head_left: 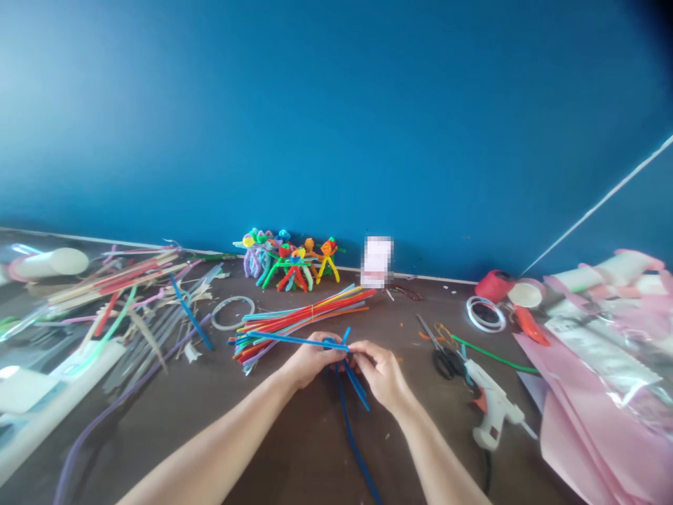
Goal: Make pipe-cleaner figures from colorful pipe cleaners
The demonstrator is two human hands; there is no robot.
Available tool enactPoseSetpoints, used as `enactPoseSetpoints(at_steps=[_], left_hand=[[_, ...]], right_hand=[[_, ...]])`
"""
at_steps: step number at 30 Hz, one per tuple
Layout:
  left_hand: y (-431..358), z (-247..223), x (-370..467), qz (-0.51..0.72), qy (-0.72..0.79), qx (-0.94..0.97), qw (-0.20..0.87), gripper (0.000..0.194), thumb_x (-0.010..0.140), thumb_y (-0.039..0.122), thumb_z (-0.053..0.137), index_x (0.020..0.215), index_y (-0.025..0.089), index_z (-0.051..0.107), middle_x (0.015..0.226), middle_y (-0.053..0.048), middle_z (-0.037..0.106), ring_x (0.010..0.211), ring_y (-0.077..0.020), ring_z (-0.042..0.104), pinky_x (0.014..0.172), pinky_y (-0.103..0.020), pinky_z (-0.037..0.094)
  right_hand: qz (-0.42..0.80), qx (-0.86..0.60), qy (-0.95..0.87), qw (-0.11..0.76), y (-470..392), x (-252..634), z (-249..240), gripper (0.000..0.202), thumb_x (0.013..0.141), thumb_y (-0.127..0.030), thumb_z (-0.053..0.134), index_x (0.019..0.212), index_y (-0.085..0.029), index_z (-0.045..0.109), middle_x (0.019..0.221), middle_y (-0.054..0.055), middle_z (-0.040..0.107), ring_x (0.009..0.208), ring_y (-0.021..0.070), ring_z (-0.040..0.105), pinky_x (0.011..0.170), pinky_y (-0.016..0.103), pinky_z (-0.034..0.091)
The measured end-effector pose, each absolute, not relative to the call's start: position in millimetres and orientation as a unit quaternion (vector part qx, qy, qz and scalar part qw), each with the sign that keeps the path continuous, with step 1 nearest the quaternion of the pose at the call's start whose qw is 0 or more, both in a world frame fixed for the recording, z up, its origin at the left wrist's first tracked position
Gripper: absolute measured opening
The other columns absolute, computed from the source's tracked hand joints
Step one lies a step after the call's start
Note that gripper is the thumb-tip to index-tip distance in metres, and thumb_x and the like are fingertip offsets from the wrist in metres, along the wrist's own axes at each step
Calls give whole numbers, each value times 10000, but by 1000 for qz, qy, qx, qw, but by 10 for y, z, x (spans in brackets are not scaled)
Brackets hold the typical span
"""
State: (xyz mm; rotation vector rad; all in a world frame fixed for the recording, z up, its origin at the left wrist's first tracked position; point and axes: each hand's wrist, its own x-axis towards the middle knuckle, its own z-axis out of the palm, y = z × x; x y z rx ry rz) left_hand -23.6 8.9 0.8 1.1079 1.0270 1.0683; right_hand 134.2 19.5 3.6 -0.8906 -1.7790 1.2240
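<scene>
Several blue pipe cleaners cross between my two hands in the middle of the table. My left hand is closed on them from the left, with one strand running out to the left over a bundle. My right hand pinches them where they cross. One long strand hangs down toward the near edge, and short ends point up and down to the right. Just beyond my left hand lies the bundle of colored pipe cleaners, tied with a band. Some fingertips are hidden behind the strands.
Small pipe-cleaner figures stand by the blue wall. Scissors, a white glue gun and pink sheets lie right. White rings sit behind them. Loose sticks and strips cover the left side.
</scene>
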Motion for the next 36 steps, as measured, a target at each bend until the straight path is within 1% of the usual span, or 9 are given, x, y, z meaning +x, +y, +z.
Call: enactPoseSetpoints(at_steps=[6, 12, 17, 20, 23, 27, 30, 33, 36], left_hand=[[119, -1, -232, 446, 461, 474, 603, 234, 610, 322, 643, 615, 99, 571, 515, -18, 559, 467, -103, 505, 470, -212, 368], [134, 47, -241, 430, 492, 473, 591, 189, 614, 289, 616, 617, 109, 559, 489, 18, 526, 451, -94, 477, 476, -209, 360], [116, 57, -190, 436, 544, 502, 511, 151, 625, 262, 585, 635, 111, 588, 528, 18, 547, 512, -105, 485, 513, -207, 364], [83, 33, -140, 471, 554, 488, 484, 149, 630, 263, 588, 639, 114, 587, 523, 24, 534, 510, -95, 471, 514, -204, 361], [23, 28, -99, 508, 550, 412, 519, 210, 635, 321, 600, 632, 118, 548, 488, 31, 500, 452, -80, 440, 460, -201, 343], [-88, 100, -67, 554, 528, 294, 573, 259, 605, 348, 649, 656, 126, 524, 491, 35, 505, 433, -68, 452, 432, -187, 343], [-162, 184, -70, 569, 481, 225, 627, 253, 584, 325, 677, 664, 135, 531, 512, 37, 524, 461, -70, 488, 456, -187, 379], [-210, 244, -103, 559, 437, 172, 683, 221, 576, 285, 688, 666, 137, 551, 530, 29, 550, 468, -73, 503, 456, -187, 390], [-241, 258, -161, 540, 396, 157, 726, 175, 572, 237, 689, 652, 132, 573, 535, 17, 569, 467, -78, 507, 462, -191, 392]], right_hand=[[409, -327, -742, 420, 236, 1338, 45, 226, 792, -158, 433, 873, -236, 630, 786, 23, 610, 749, 158, 565, 711, 283, 443], [197, -330, -836, 392, 245, 1370, 109, 263, 780, -80, 417, 866, -233, 612, 850, 41, 544, 806, 148, 521, 755, 293, 399], [9, -360, -875, 323, 151, 1338, 277, 84, 749, -203, 536, 798, -211, 604, 829, 33, 525, 825, 165, 487, 891, 401, 267], [-26, -379, -873, 305, 80, 1297, 320, 92, 767, -219, 517, 767, -199, 606, 734, 32, 521, 765, 171, 464, 818, 368, 299], [-31, -391, -870, 300, 24, 1277, 316, 173, 796, -158, 455, 857, -197, 613, 686, 43, 536, 721, 178, 454, 700, 328, 315], [9, -383, -870, 310, -36, 1277, 339, 212, 786, -137, 453, 886, -205, 626, 657, 50, 563, 690, 184, 470, 641, 313, 312], [114, -392, -842, 353, -73, 1269, 386, 200, 785, -181, 466, 876, -205, 642, 660, 53, 592, 675, 181, 499, 653, 312, 334], [341, -421, -734, 409, -101, 1249, 401, 170, 769, -252, 506, 807, -194, 661, 644, 39, 607, 631, 165, 530, 631, 290, 376], [600, -435, -526, 418, -125, 1238, 358, 135, 715, -292, 576, 708, -182, 654, 529, -5, 565, 524, 125, 508, 538, 245, 382]])
